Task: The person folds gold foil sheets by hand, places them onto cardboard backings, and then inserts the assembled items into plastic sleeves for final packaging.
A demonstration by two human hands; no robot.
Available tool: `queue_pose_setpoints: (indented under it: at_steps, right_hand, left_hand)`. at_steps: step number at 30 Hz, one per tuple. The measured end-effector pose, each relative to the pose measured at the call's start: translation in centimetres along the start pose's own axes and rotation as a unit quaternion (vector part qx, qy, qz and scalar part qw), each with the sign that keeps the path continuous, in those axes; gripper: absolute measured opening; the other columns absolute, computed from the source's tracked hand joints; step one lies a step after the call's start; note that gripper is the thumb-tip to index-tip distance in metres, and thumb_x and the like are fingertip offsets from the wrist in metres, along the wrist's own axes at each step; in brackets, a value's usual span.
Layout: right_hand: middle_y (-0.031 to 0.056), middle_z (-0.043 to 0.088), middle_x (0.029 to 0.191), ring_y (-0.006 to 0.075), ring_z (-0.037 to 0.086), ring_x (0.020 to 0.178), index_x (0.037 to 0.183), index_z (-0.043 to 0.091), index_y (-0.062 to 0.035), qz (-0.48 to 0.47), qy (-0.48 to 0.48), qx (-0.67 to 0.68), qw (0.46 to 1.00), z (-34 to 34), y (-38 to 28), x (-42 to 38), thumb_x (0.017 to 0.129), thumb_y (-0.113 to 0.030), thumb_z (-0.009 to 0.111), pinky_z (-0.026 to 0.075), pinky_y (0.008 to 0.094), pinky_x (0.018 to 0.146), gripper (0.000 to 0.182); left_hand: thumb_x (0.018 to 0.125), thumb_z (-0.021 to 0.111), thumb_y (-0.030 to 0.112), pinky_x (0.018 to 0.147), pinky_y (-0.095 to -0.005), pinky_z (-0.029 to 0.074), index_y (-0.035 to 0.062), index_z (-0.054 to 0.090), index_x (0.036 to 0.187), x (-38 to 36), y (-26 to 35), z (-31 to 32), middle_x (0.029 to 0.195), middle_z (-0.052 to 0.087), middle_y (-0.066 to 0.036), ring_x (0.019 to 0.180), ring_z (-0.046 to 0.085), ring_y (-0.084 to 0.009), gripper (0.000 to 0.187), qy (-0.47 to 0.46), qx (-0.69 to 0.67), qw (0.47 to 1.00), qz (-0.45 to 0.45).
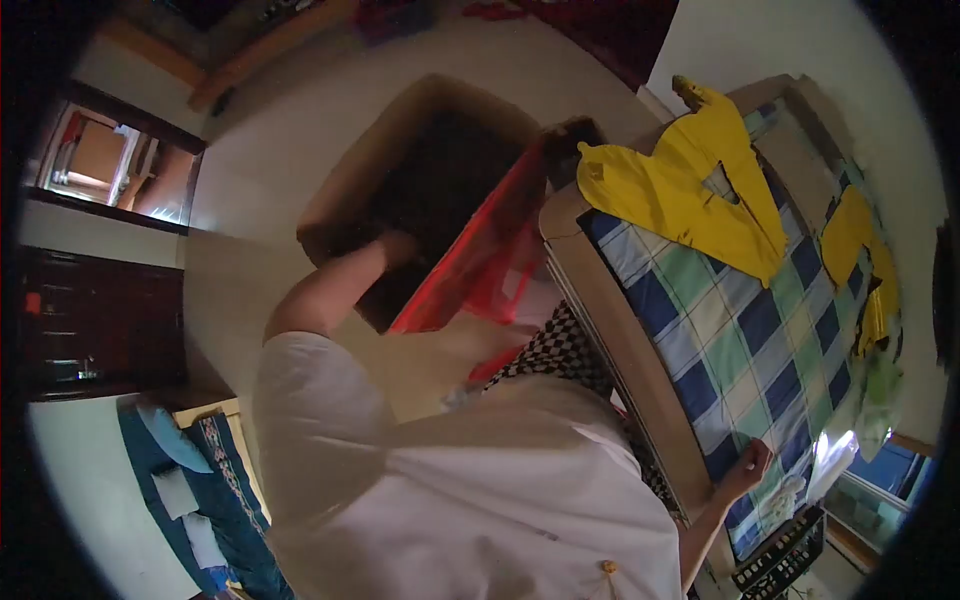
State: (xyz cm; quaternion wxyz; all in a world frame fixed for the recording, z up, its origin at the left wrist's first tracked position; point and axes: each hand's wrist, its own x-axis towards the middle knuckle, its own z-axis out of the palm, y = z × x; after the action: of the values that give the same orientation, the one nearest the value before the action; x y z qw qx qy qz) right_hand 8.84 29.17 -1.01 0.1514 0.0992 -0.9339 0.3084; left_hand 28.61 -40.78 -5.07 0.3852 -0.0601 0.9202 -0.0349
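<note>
My left hand (401, 248) reaches down into a large open cardboard box (345, 180), over its dark inside. Its fingers are lost in shadow and blur, and I cannot tell what they hold. A red plastic sheet or bag (490, 255) hangs along the near side of the box. My right hand (748, 470) rests on the checked bedspread (740, 340), its fingers curled in and nothing showing in them. Crumpled yellow material (690, 180) lies on the bed's far end, with a second yellow piece (858, 250) by the wall side.
A wooden bed frame (640, 370) runs along my right. The box stands on a pale floor (240, 180). To the left are a dark door (100, 310) and a dark blue sofa or bed with cushions (190, 470). A black panel with rows of markings (780, 555) lies low right.
</note>
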Motion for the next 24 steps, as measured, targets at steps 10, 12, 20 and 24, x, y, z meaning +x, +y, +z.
queue_pose_setpoints:
  at_steps: [10,12,20,24]
  right_hand:
    - [0.0076,0.058,0.091,0.0207,0.056,0.085,0.097,0.062,-0.0016,-0.042,0.006,0.037,0.998,-0.1,0.5,0.2,0.09,-0.002,0.05,0.043,0.0299,0.069,0.014]
    - [0.0081,0.058,0.09,0.0214,0.056,0.086,0.096,0.061,-0.001,-0.02,-0.002,0.026,0.999,-0.1,0.7,0.0,0.09,-0.002,0.049,0.043,0.0304,0.071,0.014]
    - [0.0084,0.057,0.089,0.0219,0.056,0.086,0.095,0.061,0.0001,0.007,0.01,0.039,0.999,-0.1,0.8,-0.1,0.089,0.0,0.05,0.044,0.0312,0.073,0.012]
    - [0.0081,0.056,0.092,0.0226,0.056,0.086,0.094,0.061,0.0,-0.002,0.007,0.026,1.0,-0.3,-0.9,0.2,0.086,0.002,0.049,0.045,0.0308,0.075,0.014]
  left_hand:
    - [0.086,0.05,0.018,0.078,-0.0478,0.053,0.0064,0.069,0.098,6.2,-0.9,7.8,0.1,0.068,-0.018,0.091,0.067,-0.0337,0.026,-0.014,0.029,0.999,-0.007]
    - [0.085,0.05,0.018,0.079,-0.0481,0.053,0.0053,0.069,0.098,5.6,-1.7,8.7,0.1,0.067,-0.019,0.092,0.067,-0.0339,0.026,0.003,-0.025,1.0,0.006]
    - [0.082,0.053,0.02,0.086,-0.0422,0.051,0.0045,0.061,0.113,5.9,-3.5,10.4,0.099,0.067,-0.022,0.091,0.066,-0.0341,0.035,0.114,-0.052,0.992,0.0]
    - [0.083,0.054,0.023,0.095,-0.0458,0.044,0.0031,0.051,0.124,-2.8,-0.1,-0.5,0.119,0.057,-0.022,0.109,0.057,-0.0322,0.046,0.064,-0.133,0.979,-0.143]
